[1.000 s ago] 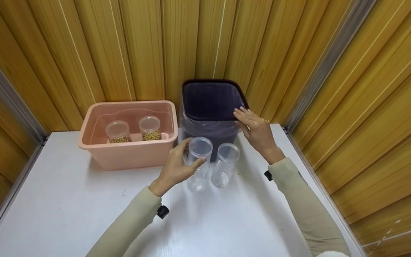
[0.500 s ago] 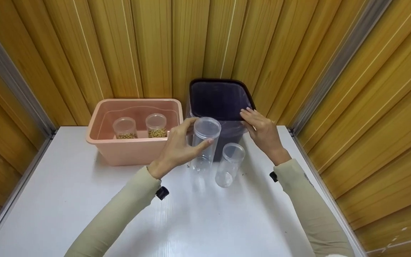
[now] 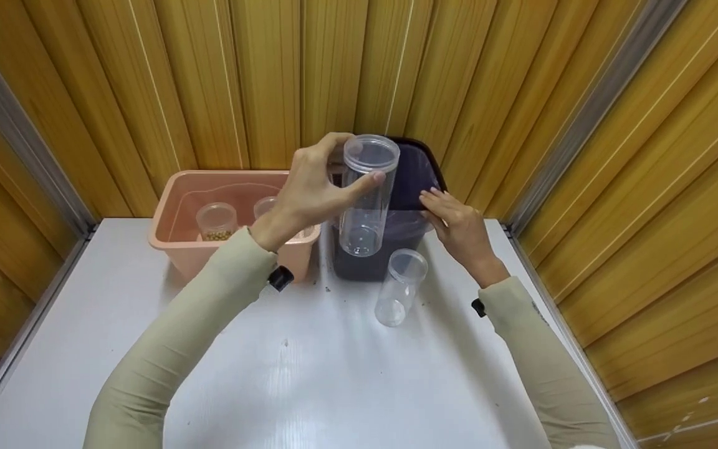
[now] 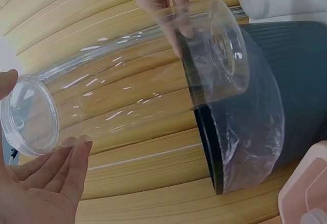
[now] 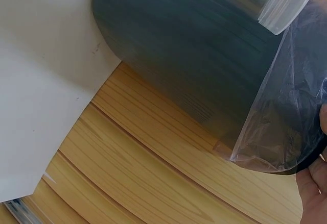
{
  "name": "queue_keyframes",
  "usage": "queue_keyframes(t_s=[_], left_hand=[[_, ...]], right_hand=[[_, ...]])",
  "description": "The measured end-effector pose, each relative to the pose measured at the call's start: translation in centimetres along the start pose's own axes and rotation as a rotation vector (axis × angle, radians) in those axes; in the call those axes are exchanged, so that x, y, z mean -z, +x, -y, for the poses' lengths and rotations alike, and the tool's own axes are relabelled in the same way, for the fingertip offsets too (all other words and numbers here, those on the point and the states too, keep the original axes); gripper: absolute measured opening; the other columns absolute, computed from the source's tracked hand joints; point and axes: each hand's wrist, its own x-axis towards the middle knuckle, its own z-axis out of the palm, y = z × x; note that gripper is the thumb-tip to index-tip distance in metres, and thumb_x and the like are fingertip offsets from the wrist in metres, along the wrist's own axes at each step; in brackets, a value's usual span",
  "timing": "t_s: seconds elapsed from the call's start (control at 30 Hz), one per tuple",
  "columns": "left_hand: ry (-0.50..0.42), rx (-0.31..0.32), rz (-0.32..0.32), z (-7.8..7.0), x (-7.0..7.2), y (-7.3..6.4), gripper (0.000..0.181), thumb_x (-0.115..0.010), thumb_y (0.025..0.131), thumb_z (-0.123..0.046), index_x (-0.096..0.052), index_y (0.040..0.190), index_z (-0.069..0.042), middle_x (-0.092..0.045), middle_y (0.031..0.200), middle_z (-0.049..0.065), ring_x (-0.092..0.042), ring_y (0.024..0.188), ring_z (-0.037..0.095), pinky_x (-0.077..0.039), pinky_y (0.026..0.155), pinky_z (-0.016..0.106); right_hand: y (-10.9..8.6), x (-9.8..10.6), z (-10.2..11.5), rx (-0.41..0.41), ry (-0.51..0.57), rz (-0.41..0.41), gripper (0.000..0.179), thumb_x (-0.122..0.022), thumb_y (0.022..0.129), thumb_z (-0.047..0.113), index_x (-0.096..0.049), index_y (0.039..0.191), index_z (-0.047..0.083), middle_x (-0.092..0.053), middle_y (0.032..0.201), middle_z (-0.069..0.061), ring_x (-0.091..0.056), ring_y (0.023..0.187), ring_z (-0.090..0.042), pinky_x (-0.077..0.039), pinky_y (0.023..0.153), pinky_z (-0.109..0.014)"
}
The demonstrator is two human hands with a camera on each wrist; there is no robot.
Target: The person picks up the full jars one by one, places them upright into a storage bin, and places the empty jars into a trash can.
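My left hand (image 3: 309,190) grips a tall clear plastic jar (image 3: 368,206) around its lidded top, holding it up in front of the trash can. Nothing shows inside this jar in the left wrist view, where its base overlaps the can's rim. The dark trash can (image 3: 365,265) has a clear plastic liner (image 4: 250,142) folded over its rim. My right hand (image 3: 459,227) pinches that rim at the right side, thumb and fingers on either side of it. A second clear jar (image 3: 399,290) stands on the table in front of the can.
Left of the trash can is a pink plastic tub (image 3: 178,240). In it stand a jar (image 3: 217,218) with yellowish beans at its bottom and another jar (image 3: 263,204), partly hidden behind my left wrist. Small dark specks lie on the white table (image 3: 309,374). Wood-patterned walls (image 3: 259,81) enclose it.
My left hand has lifted the clear jar off the table, up and slightly right, to the front of the trash can's opening. My right hand stays at the rim.
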Motion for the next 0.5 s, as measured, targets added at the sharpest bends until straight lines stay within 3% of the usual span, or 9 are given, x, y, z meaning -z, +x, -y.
queue_keyframes(t_s=[0.5], left_hand=[[0.06, -0.014, -0.026, -1.1, 0.6, 5.3, 0.066, -0.082, 0.092, -0.046, -0.063, 0.137, -0.002, -0.077, 0.122, 0.006, -0.073, 0.103, 0.01, -0.058, 0.091, 0.021]], right_hand=[[-0.3, 0.1, 0.0, -0.007, 0.002, 0.011, 0.031, -0.074, 0.099, 0.006, -0.076, 0.13, 0.002, -0.076, 0.13, -0.014, -0.071, 0.126, -0.035, -0.055, 0.11, -0.05]])
